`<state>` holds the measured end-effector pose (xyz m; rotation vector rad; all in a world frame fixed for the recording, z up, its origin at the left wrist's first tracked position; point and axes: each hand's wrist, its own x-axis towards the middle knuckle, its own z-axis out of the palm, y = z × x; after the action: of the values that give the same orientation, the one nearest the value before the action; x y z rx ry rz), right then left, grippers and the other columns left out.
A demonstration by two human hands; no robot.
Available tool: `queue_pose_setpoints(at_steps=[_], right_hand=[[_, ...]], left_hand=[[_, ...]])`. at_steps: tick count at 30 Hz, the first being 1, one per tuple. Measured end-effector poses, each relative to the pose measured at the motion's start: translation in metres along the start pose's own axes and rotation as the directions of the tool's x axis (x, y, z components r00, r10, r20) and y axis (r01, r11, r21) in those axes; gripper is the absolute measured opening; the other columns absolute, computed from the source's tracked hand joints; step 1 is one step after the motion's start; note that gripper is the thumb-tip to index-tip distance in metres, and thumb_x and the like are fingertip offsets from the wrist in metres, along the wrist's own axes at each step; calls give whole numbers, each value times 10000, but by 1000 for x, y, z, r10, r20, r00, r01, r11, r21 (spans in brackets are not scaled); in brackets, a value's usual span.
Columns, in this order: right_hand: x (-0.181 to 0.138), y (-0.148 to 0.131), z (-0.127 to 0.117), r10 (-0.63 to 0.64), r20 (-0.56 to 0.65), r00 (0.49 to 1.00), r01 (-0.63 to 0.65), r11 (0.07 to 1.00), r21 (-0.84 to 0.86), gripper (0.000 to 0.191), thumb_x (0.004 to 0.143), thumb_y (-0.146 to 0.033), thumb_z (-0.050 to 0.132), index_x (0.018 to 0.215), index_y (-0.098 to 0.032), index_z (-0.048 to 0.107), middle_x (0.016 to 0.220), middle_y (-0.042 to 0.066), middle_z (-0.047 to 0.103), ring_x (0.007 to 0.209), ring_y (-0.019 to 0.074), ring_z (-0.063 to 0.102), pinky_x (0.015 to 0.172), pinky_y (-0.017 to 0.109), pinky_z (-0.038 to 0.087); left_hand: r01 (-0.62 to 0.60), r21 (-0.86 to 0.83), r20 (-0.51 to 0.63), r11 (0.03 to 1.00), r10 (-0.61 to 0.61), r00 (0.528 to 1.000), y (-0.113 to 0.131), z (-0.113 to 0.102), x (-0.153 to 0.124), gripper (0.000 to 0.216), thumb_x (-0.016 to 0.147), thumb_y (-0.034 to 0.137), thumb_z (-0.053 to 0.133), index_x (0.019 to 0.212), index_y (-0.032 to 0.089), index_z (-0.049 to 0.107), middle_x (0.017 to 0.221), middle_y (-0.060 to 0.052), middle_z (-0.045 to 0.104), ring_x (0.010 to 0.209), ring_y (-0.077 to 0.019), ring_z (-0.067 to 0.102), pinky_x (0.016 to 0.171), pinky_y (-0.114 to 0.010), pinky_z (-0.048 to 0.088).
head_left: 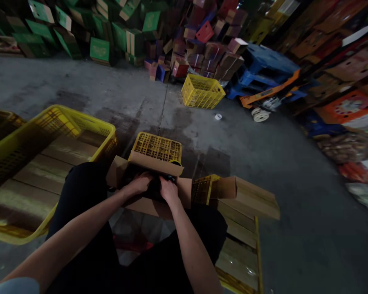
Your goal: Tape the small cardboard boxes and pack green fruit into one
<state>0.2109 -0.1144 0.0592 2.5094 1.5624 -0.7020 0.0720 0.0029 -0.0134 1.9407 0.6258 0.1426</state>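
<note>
An open cardboard box (156,162) sits between my knees with its flaps folded outward. Inside it is a black plastic liner (155,188), dark and hard to make out. My left hand (141,183) reaches into the box from the left, its fingers bent into the black plastic. Close beside it, my right hand (168,189) is closed at the plastic on the right side. The fingertips of both hands are partly hidden in the dark. Behind the box stands a yellow plastic crate (158,145), with a small round yellow-edged object (175,162) at its near corner.
At my left, a large yellow crate (57,108) holds several closed cartons (64,155). Another crate with cartons (237,261) is by my right knee, an open carton (254,196) on top. Ahead are a yellow crate (202,92), a white roll (218,116) and an orange pallet jack (272,92).
</note>
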Motion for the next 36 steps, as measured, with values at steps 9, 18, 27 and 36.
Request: queue_pose_setpoints(at_steps=[9, 18, 27, 36], right_hand=[[-23, 10, -26, -50, -244, 968, 98, 977, 188, 267, 996, -227, 464, 1093, -251, 712, 1001, 75, 768, 937, 231, 719, 851, 297, 494], [-41, 37, -54, 85, -528, 845, 377, 606, 701, 219, 924, -418, 590, 950, -242, 717, 987, 75, 738, 868, 227, 696, 848, 335, 546], [-35, 32, -45, 160, -313, 936, 263, 273, 925, 426, 786, -448, 748, 1140, -227, 657, 1046, 61, 713, 953, 218, 689, 855, 334, 565], [-34, 28, -43, 172, -206, 963, 177, 169, 970, 314, 729, -492, 788, 858, -233, 667, 850, 23, 688, 809, 228, 676, 692, 342, 603]], left_hand=[[22, -303, -102, 953, -56, 993, 20, -22, 6, 412, 689, 154, 596, 1066, 208, 752, 1250, -101, 714, 1309, -325, 534, 1195, -421, 295], [168, -828, 154, 534, -71, 985, 60, -30, -5, 539, 801, 393, 758, 1306, 228, 663, 1282, -118, 693, 1084, -280, 688, 950, -407, 529], [87, -801, -3, 592, -150, 989, 74, -32, -10, 531, 765, 600, 797, 1068, 168, 736, 1096, -94, 721, 1044, -271, 669, 849, -397, 601], [9, -743, -174, 670, -206, 963, 81, -42, -14, 501, 769, 595, 787, 1018, 161, 792, 968, -69, 765, 909, -249, 699, 752, -295, 561]])
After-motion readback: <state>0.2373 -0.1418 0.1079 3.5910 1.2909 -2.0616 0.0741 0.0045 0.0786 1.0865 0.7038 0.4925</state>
